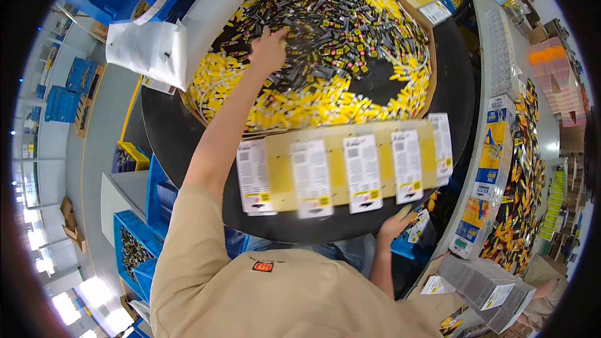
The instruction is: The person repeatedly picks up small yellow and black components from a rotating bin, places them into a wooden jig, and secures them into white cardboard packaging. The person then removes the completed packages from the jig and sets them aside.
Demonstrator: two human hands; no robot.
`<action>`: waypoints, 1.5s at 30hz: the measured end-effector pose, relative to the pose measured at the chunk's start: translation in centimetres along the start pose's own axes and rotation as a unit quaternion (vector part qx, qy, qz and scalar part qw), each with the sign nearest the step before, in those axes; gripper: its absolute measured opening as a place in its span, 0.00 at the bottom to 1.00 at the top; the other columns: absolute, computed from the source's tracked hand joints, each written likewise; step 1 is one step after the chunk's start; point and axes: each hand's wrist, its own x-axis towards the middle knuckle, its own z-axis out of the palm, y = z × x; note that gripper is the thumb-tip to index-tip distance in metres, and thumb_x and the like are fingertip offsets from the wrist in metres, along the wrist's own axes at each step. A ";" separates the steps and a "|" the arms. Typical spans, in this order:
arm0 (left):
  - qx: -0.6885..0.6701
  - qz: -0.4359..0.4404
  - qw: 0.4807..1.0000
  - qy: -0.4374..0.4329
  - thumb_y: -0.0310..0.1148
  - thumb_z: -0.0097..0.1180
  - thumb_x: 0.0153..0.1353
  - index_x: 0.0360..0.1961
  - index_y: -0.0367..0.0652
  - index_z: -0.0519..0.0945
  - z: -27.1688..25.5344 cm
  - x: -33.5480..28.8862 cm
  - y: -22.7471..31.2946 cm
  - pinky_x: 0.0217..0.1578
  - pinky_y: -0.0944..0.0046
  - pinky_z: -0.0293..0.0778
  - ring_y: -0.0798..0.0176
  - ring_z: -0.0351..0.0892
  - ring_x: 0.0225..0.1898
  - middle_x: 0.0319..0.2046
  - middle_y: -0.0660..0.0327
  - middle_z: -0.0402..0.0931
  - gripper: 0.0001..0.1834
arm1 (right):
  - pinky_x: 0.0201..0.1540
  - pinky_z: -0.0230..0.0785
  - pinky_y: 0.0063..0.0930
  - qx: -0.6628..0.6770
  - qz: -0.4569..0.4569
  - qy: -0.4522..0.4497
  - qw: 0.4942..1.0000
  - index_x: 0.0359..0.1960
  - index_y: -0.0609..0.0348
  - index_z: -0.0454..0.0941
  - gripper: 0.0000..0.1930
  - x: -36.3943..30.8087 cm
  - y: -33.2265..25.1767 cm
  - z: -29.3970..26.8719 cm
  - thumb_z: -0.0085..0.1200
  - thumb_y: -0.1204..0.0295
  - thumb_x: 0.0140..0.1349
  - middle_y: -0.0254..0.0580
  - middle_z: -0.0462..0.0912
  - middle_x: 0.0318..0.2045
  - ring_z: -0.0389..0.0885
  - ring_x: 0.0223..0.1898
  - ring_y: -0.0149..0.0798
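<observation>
My left hand [269, 50] reaches over a heap of small black tubes [313, 12], its fingers apart and touching or just above them. Small yellow-and-white tubes [300, 105] lie around the black ones. Low at the right, my right hand [389, 228] is closed on a thin pale yellowish piece [404, 213]; its kind is unclear. Between my arms, a yellowish cardboard strip [332, 141] edges the heap, with several white printed cards [363, 175] along it, slightly blurred.
The heap sits on a round black table [181, 144]. Blue bins [134, 244] stand at the left. A white plastic sheet [147, 50] hangs at the upper left. On the right are packaged goods [516, 206], grey card stacks [485, 281] and another person's arm [544, 289].
</observation>
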 end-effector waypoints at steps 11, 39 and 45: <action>-0.036 0.034 0.973 -0.226 0.27 0.50 0.58 0.67 0.75 0.64 2.0 3.4 16.0 0.59 0.12 0.36 0.30 0.39 0.72 0.74 0.46 0.39 0.37 | 0.73 0.38 0.39 0.052 0.172 -0.145 0.973 0.68 0.82 0.43 0.38 -11.6 -4.3 -1.5 0.35 0.54 0.75 0.73 0.46 0.70 0.46 0.72 0.59; -0.486 0.003 0.874 0.005 0.33 0.49 0.71 0.62 0.46 0.70 -13.3 -22.7 -1.3 0.26 0.74 0.71 0.73 0.78 0.27 0.28 0.65 0.76 0.19 | 0.60 0.63 0.48 0.056 -0.622 -0.394 0.674 0.51 0.49 0.78 0.15 -10.8 -19.1 4.5 0.53 0.71 0.61 0.40 0.79 0.53 0.74 0.55 0.47; -0.580 0.083 0.798 -0.143 0.25 0.60 0.60 0.68 0.49 0.55 -5.6 -24.4 8.4 0.37 0.61 0.80 0.60 0.82 0.42 0.41 0.58 0.80 0.38 | 0.31 0.76 0.37 0.149 -0.047 0.039 0.987 0.45 0.67 0.72 0.16 11.0 -15.7 0.0 0.59 0.67 0.64 0.52 0.78 0.40 0.80 0.41 0.43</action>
